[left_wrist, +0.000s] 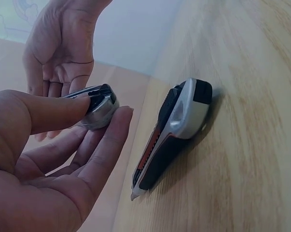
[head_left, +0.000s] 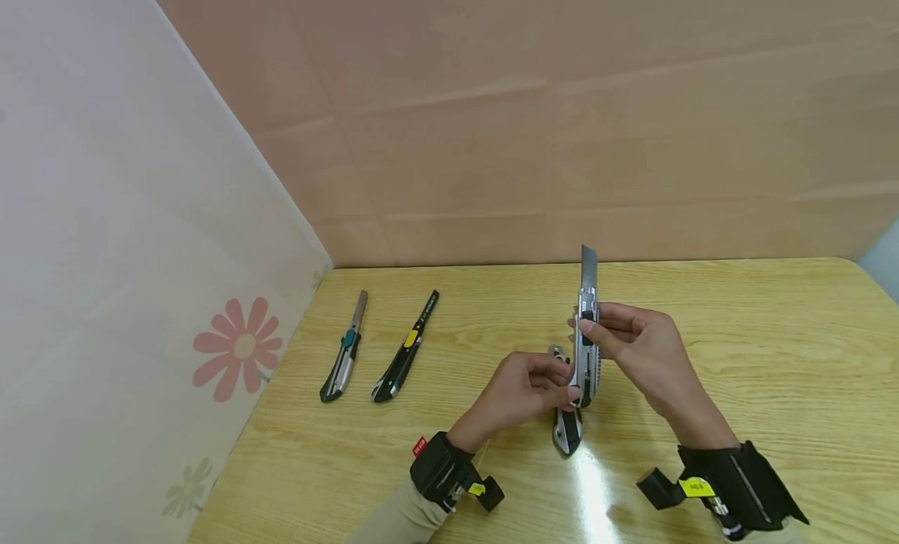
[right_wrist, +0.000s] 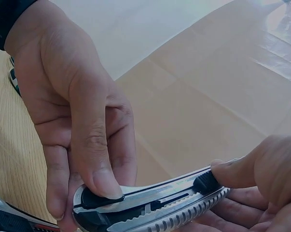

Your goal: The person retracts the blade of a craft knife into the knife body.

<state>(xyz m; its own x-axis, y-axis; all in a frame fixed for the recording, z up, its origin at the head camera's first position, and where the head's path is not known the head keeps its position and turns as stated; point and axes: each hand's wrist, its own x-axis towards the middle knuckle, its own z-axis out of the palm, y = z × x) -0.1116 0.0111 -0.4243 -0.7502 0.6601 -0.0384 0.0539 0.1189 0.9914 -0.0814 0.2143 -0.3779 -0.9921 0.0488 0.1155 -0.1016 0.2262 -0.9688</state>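
Observation:
Both hands hold a silver box cutter [head_left: 587, 349] upright over the table, its wide blade [head_left: 588, 267] out at the top. My left hand [head_left: 523, 392] pinches the bottom end between thumb and fingers. Higher up, my right hand [head_left: 639, 349] grips the body, and its thumb rests on the black slider [right_wrist: 206, 181]. Behind and below the held cutter, a second box cutter [left_wrist: 181, 123] in silver and black lies on the table; the held one hides part of it in the head view.
To the left lie a box cutter with a teal slider [head_left: 342, 360] and a black box cutter with a yellow slider [head_left: 402, 364]. The wooden table [head_left: 772, 357] meets a brown covered wall [head_left: 562, 138] behind and a pale flowered sheet [head_left: 140, 255] at left.

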